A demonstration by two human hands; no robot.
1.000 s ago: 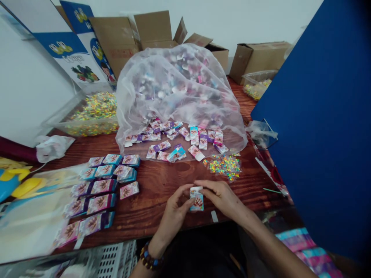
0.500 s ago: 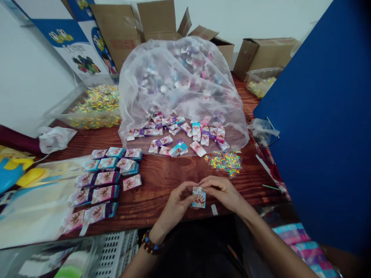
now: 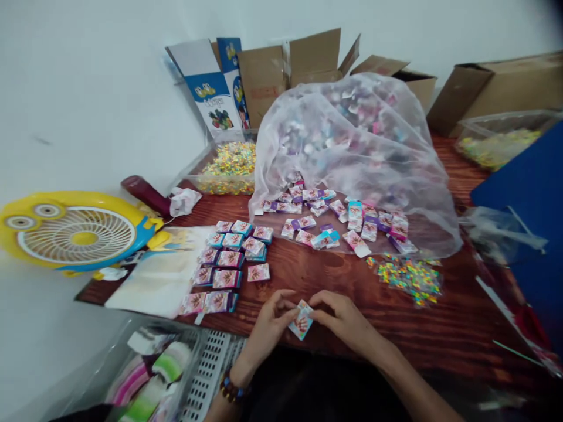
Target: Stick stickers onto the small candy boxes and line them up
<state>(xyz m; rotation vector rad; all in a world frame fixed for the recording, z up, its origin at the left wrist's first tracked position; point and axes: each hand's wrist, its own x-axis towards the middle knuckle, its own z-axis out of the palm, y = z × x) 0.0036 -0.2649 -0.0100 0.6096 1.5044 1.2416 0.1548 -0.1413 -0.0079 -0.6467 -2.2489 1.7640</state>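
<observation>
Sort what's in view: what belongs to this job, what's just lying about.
Likely part of the job:
small printed box in the left hand
rows of similar boxes
mesh bag of boxes
packets of coloured bits

Seemingly just lying about:
yellow fan
dark red cylinder
crumpled white wrapping
green stick

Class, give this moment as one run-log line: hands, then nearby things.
left hand: pinching small box | right hand: at its edge | nearby: stacked boxes left, colourful packets right, net bag beyond

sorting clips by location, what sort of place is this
Probably a small packing workshop: stacked rows of little printed boxes, a sheer bag of more, and a clear tub of colourful pieces.
</observation>
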